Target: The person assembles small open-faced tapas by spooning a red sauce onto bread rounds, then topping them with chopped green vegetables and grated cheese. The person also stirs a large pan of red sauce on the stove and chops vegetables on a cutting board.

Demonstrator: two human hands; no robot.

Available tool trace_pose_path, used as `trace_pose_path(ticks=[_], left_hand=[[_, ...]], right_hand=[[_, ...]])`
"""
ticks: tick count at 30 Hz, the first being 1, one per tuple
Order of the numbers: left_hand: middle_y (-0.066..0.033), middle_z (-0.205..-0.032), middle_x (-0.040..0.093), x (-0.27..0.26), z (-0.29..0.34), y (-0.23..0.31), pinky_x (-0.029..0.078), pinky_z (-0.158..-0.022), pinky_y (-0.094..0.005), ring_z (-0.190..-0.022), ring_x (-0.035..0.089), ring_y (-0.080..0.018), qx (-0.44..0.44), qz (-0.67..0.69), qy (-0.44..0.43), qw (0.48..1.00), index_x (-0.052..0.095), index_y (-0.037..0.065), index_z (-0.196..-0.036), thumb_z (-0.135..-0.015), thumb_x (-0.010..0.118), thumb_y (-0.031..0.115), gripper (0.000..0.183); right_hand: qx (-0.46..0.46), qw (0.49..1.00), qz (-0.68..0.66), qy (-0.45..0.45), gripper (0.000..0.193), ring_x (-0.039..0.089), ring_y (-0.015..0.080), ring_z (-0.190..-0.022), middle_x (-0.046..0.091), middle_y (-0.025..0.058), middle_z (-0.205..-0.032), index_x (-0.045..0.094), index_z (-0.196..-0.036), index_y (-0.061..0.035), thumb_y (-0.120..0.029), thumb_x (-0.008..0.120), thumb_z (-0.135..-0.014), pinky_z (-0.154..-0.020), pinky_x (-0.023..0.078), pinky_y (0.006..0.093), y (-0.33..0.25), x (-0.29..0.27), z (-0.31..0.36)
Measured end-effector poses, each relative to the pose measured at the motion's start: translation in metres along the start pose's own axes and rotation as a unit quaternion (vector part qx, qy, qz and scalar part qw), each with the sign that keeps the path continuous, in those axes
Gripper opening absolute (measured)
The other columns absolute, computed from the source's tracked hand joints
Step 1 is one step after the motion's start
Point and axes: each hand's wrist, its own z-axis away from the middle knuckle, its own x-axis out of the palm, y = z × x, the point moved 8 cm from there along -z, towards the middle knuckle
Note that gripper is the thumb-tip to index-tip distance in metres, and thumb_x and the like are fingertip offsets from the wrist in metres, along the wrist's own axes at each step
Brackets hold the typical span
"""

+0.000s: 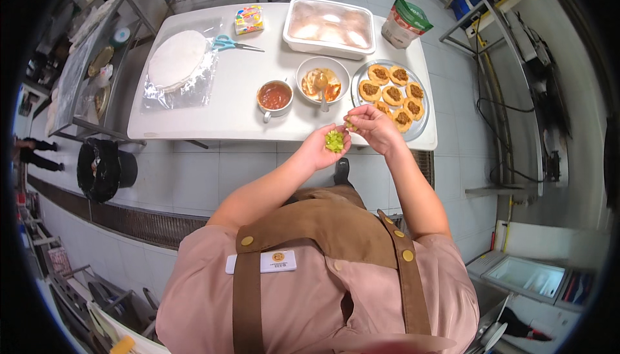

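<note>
Chopped light-green vegetable [334, 141] lies heaped in the cupped palm of my left hand [319, 149], just off the table's near edge. Right beside it, my right hand [376, 129] has its thumb and fingers pinched together on a small bit of the same greens. My right hand is also closest to a round metal tray [420, 125], partly covering its near left side. Several small round flat pieces of dough or bread [369, 91] sit on that tray, topped with a brown minced filling.
On the white table [213, 121] stand a cup of red sauce [274, 98], a bowl [302, 70] with a spoon [322, 89], a lidded white container [329, 26], a green pouch [405, 23], a small colourful packet [249, 20], scissors [236, 44] and white flat rounds [179, 60] on plastic.
</note>
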Motion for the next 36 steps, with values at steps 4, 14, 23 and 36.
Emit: trace_pose_path(ticks=[4, 14, 23, 36], left_hand=[[-0.0103, -0.095, 0.063, -0.001, -0.043, 0.009, 0.055, -0.083, -0.0369, -0.089, 0.063, -0.023, 0.045, 0.024, 0.051, 0.997, 0.059, 0.003, -0.1, -0.099, 0.05, 0.023, 0.023], [-0.0101, -0.098, 0.062, 0.009, -0.1, 0.023, 0.055, -0.085, -0.0363, -0.09, 0.062, -0.0223, 0.185, 0.11, 0.121, 0.969, 0.059, 0.002, -0.1, -0.098, 0.053, 0.022, 0.021], [-0.0102, -0.098, 0.062, 0.005, -0.116, 0.008, 0.056, -0.083, -0.0362, -0.09, 0.063, -0.022, 0.197, 0.122, 0.101, 0.967, 0.058, 0.003, -0.102, -0.099, 0.051, 0.023, 0.022], [-0.0129, -0.103, 0.061, 0.011, -0.132, 0.011, 0.054, -0.089, -0.0392, -0.095, 0.062, -0.0247, 0.23, 0.104, 0.132, 0.959, 0.057, 0.001, -0.105, -0.099, 0.049, 0.022, 0.024]], right_hand=[[0.0, 0.998, 0.052, 0.047, 0.016, 0.064, 0.0185, -0.083, 0.066, 0.0093, -0.091, 0.06, -0.101, -0.0009, 0.0, 0.067, -0.086, -0.076, 0.052, 0.0288, -0.02, -0.079, -0.058], [-0.18, 0.819, 0.544, 0.03, 0.015, 0.064, 0.0298, -0.089, 0.066, 0.0164, -0.093, 0.064, -0.094, 0.0002, -0.003, 0.068, -0.08, -0.08, 0.049, 0.0361, -0.058, -0.141, -0.156], [-0.252, 0.713, 0.646, -0.099, 0.02, 0.06, 0.0377, -0.097, 0.064, 0.0202, -0.094, 0.068, -0.094, 0.0017, 0.005, 0.053, -0.081, -0.087, 0.047, 0.0414, -0.057, -0.125, -0.15], [-0.005, 0.94, 0.34, -0.028, 0.017, 0.066, 0.0194, -0.085, 0.071, 0.0118, -0.096, 0.067, -0.102, 0.002, -0.002, 0.057, -0.089, -0.079, 0.051, 0.0331, -0.048, -0.161, -0.156]])
